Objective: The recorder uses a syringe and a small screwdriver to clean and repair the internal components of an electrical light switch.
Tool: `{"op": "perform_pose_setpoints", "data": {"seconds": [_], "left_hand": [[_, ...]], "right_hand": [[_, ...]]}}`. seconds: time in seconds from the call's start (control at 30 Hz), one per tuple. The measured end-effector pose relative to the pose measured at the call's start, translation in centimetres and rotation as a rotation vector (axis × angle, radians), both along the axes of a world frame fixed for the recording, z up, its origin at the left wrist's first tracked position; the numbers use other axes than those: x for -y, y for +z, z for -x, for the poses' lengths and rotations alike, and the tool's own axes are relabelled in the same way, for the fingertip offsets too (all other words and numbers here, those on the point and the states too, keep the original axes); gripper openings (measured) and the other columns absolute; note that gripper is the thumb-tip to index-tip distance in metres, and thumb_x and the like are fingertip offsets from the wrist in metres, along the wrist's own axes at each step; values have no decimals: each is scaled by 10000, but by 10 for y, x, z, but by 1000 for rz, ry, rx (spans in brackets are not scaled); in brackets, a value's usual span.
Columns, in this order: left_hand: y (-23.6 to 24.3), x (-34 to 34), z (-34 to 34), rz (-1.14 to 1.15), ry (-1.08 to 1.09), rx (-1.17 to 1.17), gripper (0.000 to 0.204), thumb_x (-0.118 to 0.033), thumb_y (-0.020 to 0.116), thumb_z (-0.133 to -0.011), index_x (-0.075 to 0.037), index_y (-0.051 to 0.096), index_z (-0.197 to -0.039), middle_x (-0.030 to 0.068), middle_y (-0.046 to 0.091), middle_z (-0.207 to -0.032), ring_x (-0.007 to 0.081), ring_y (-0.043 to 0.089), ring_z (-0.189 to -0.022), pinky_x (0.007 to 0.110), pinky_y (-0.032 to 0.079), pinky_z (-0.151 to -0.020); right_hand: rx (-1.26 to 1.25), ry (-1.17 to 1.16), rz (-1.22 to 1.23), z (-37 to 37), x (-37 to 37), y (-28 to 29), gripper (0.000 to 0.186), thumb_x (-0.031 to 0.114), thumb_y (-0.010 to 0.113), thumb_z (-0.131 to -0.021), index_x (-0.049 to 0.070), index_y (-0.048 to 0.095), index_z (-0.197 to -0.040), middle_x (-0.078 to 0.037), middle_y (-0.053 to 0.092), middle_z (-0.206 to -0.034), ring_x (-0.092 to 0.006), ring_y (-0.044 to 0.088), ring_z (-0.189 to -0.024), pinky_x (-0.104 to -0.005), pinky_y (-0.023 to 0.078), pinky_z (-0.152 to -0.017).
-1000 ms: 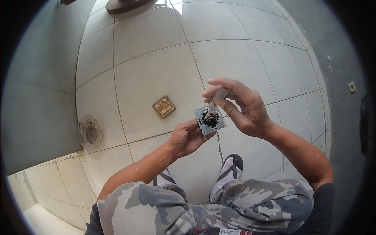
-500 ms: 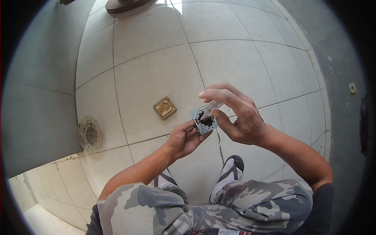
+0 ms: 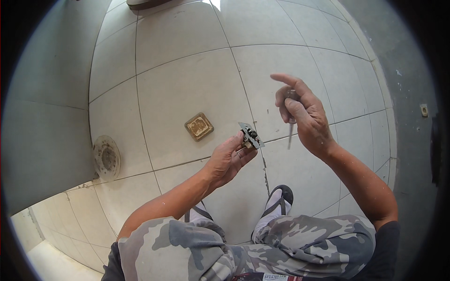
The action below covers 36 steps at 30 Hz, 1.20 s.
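In my left hand (image 3: 228, 159) is a small electrical mechanism (image 3: 251, 136) with a pale metal mounting plate and dark inner parts, tilted nearly edge-on, thumb at its left side. My right hand (image 3: 302, 112) is raised to the right of it, closed round a screwdriver (image 3: 290, 129) with a translucent handle, index finger stretched out and shaft pointing down, apart from the mechanism. On the tiles beyond my left hand lies a square cover plate (image 3: 198, 125) with a stained, dirty face.
My sandalled feet (image 3: 277, 203) stand on the tiled floor (image 3: 183, 79). A round, dusty disc (image 3: 105, 159) lies beside the grey panel (image 3: 49, 136) at left. A grey wall (image 3: 412, 140) runs along the right, a dark base (image 3: 143, 3) at the top.
My right hand has lifted the screwdriver out of the mechanism and moved up and to the right. My left hand has turned the mechanism from facing up to nearly edge-on.
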<state>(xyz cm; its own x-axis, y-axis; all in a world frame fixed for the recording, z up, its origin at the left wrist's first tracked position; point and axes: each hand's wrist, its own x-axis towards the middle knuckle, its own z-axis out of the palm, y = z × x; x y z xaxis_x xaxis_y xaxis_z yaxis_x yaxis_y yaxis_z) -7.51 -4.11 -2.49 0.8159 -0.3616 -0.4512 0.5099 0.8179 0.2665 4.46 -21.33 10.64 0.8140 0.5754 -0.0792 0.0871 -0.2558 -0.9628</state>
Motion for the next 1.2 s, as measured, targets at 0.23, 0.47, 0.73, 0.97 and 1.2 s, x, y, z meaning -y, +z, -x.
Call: {"op": "perform_pose_setpoints", "data": {"seconds": [0.23,0.47,0.73,0.97,1.2], "left_hand": [[0,2,-1,-161,-85,81,418,-383,554,-1013,1,549,-1178,79,634,-1112,168,630,-1042,309,532,-972],[19,8,-4,-315,-141,146,400,-328,552,-1026,45,565,-1168,104,656,-1050,162,667,-929,297,571,-888],[21,7,0,-261,-217,265,421,-330,559,-1025,56,596,-1187,109,666,-1078,150,667,-991,299,554,-927],[33,1,1,-289,-174,284,443,-278,558,-1028,47,515,-1327,144,619,-1254,185,616,-1146,337,497,-1024],[25,7,3,-586,-99,540,448,-143,625,-984,16,484,-1379,144,614,-1281,199,592,-1188,353,476,-1037]], "right_hand": [[475,484,501,17,8,-35,891,279,848,-729,138,394,-1483,-143,556,-1281,-324,637,-930,-400,551,-784],[314,504,502,15,11,-32,731,189,813,-683,79,432,-1297,-168,593,-1163,-364,636,-945,-438,538,-820],[72,510,370,20,23,-38,683,109,773,-673,111,355,-1213,-54,504,-838,-123,463,-560,-291,399,-518],[-44,369,283,19,30,-38,682,117,777,-693,120,330,-1209,-33,477,-809,-108,446,-584,-282,398,-536],[-4,341,242,23,31,-43,701,168,817,-704,126,331,-1209,-15,464,-714,-111,444,-563,-295,398,-549]]}}
